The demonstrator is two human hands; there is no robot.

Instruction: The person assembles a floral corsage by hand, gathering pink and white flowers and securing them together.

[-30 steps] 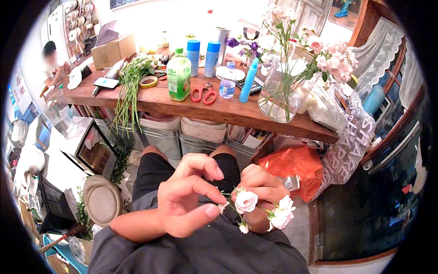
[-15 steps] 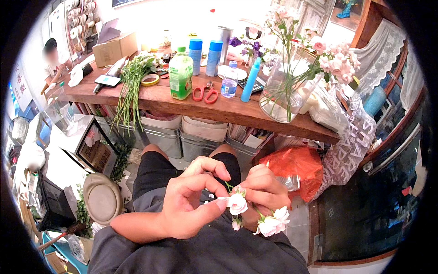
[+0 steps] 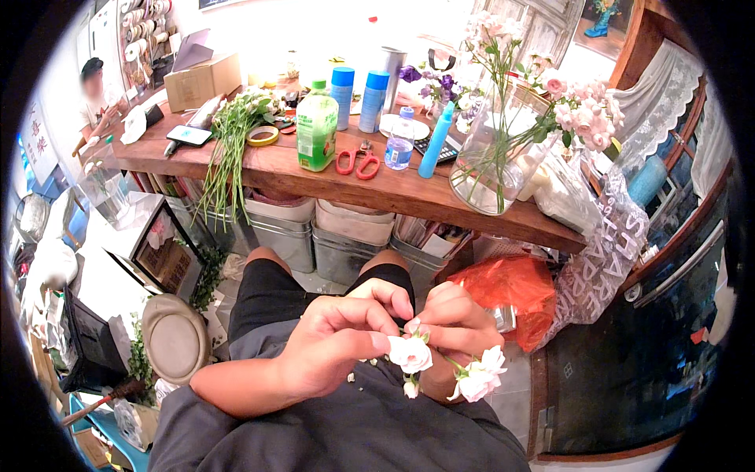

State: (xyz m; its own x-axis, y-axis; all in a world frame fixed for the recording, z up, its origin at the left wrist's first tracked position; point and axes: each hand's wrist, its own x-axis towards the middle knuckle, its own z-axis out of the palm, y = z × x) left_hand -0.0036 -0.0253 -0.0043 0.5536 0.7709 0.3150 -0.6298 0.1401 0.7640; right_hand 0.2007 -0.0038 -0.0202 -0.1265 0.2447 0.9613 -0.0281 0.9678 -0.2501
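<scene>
Above my lap, my right hand (image 3: 454, 321) is closed around a rose sprig, its thin green stem mostly hidden by the fingers. From that grip hang a pale pink rose (image 3: 411, 355), a small bud (image 3: 410, 388) below it, and more open blooms (image 3: 480, 376) to the right. My left hand (image 3: 338, 338) pinches at the left edge of the first rose, thumb and forefinger close together; the exact petal or leaf between them is too small to make out. Pale petal bits (image 3: 351, 378) lie on my dark shirt.
On the wooden table (image 3: 267, 177) ahead lie cut green stems (image 3: 228, 149), red-handled scissors (image 3: 358, 161), bottles, spray cans and a glass vase (image 3: 487, 169) of roses. An orange bag (image 3: 511, 291) stands right, a round stool (image 3: 176, 338) left. Another person (image 3: 98, 106) sits far left.
My left thumb and fingers have drawn closer together at the rose's edge. The flowers have shifted slightly right in my right hand, and more pale bits show on my shirt.
</scene>
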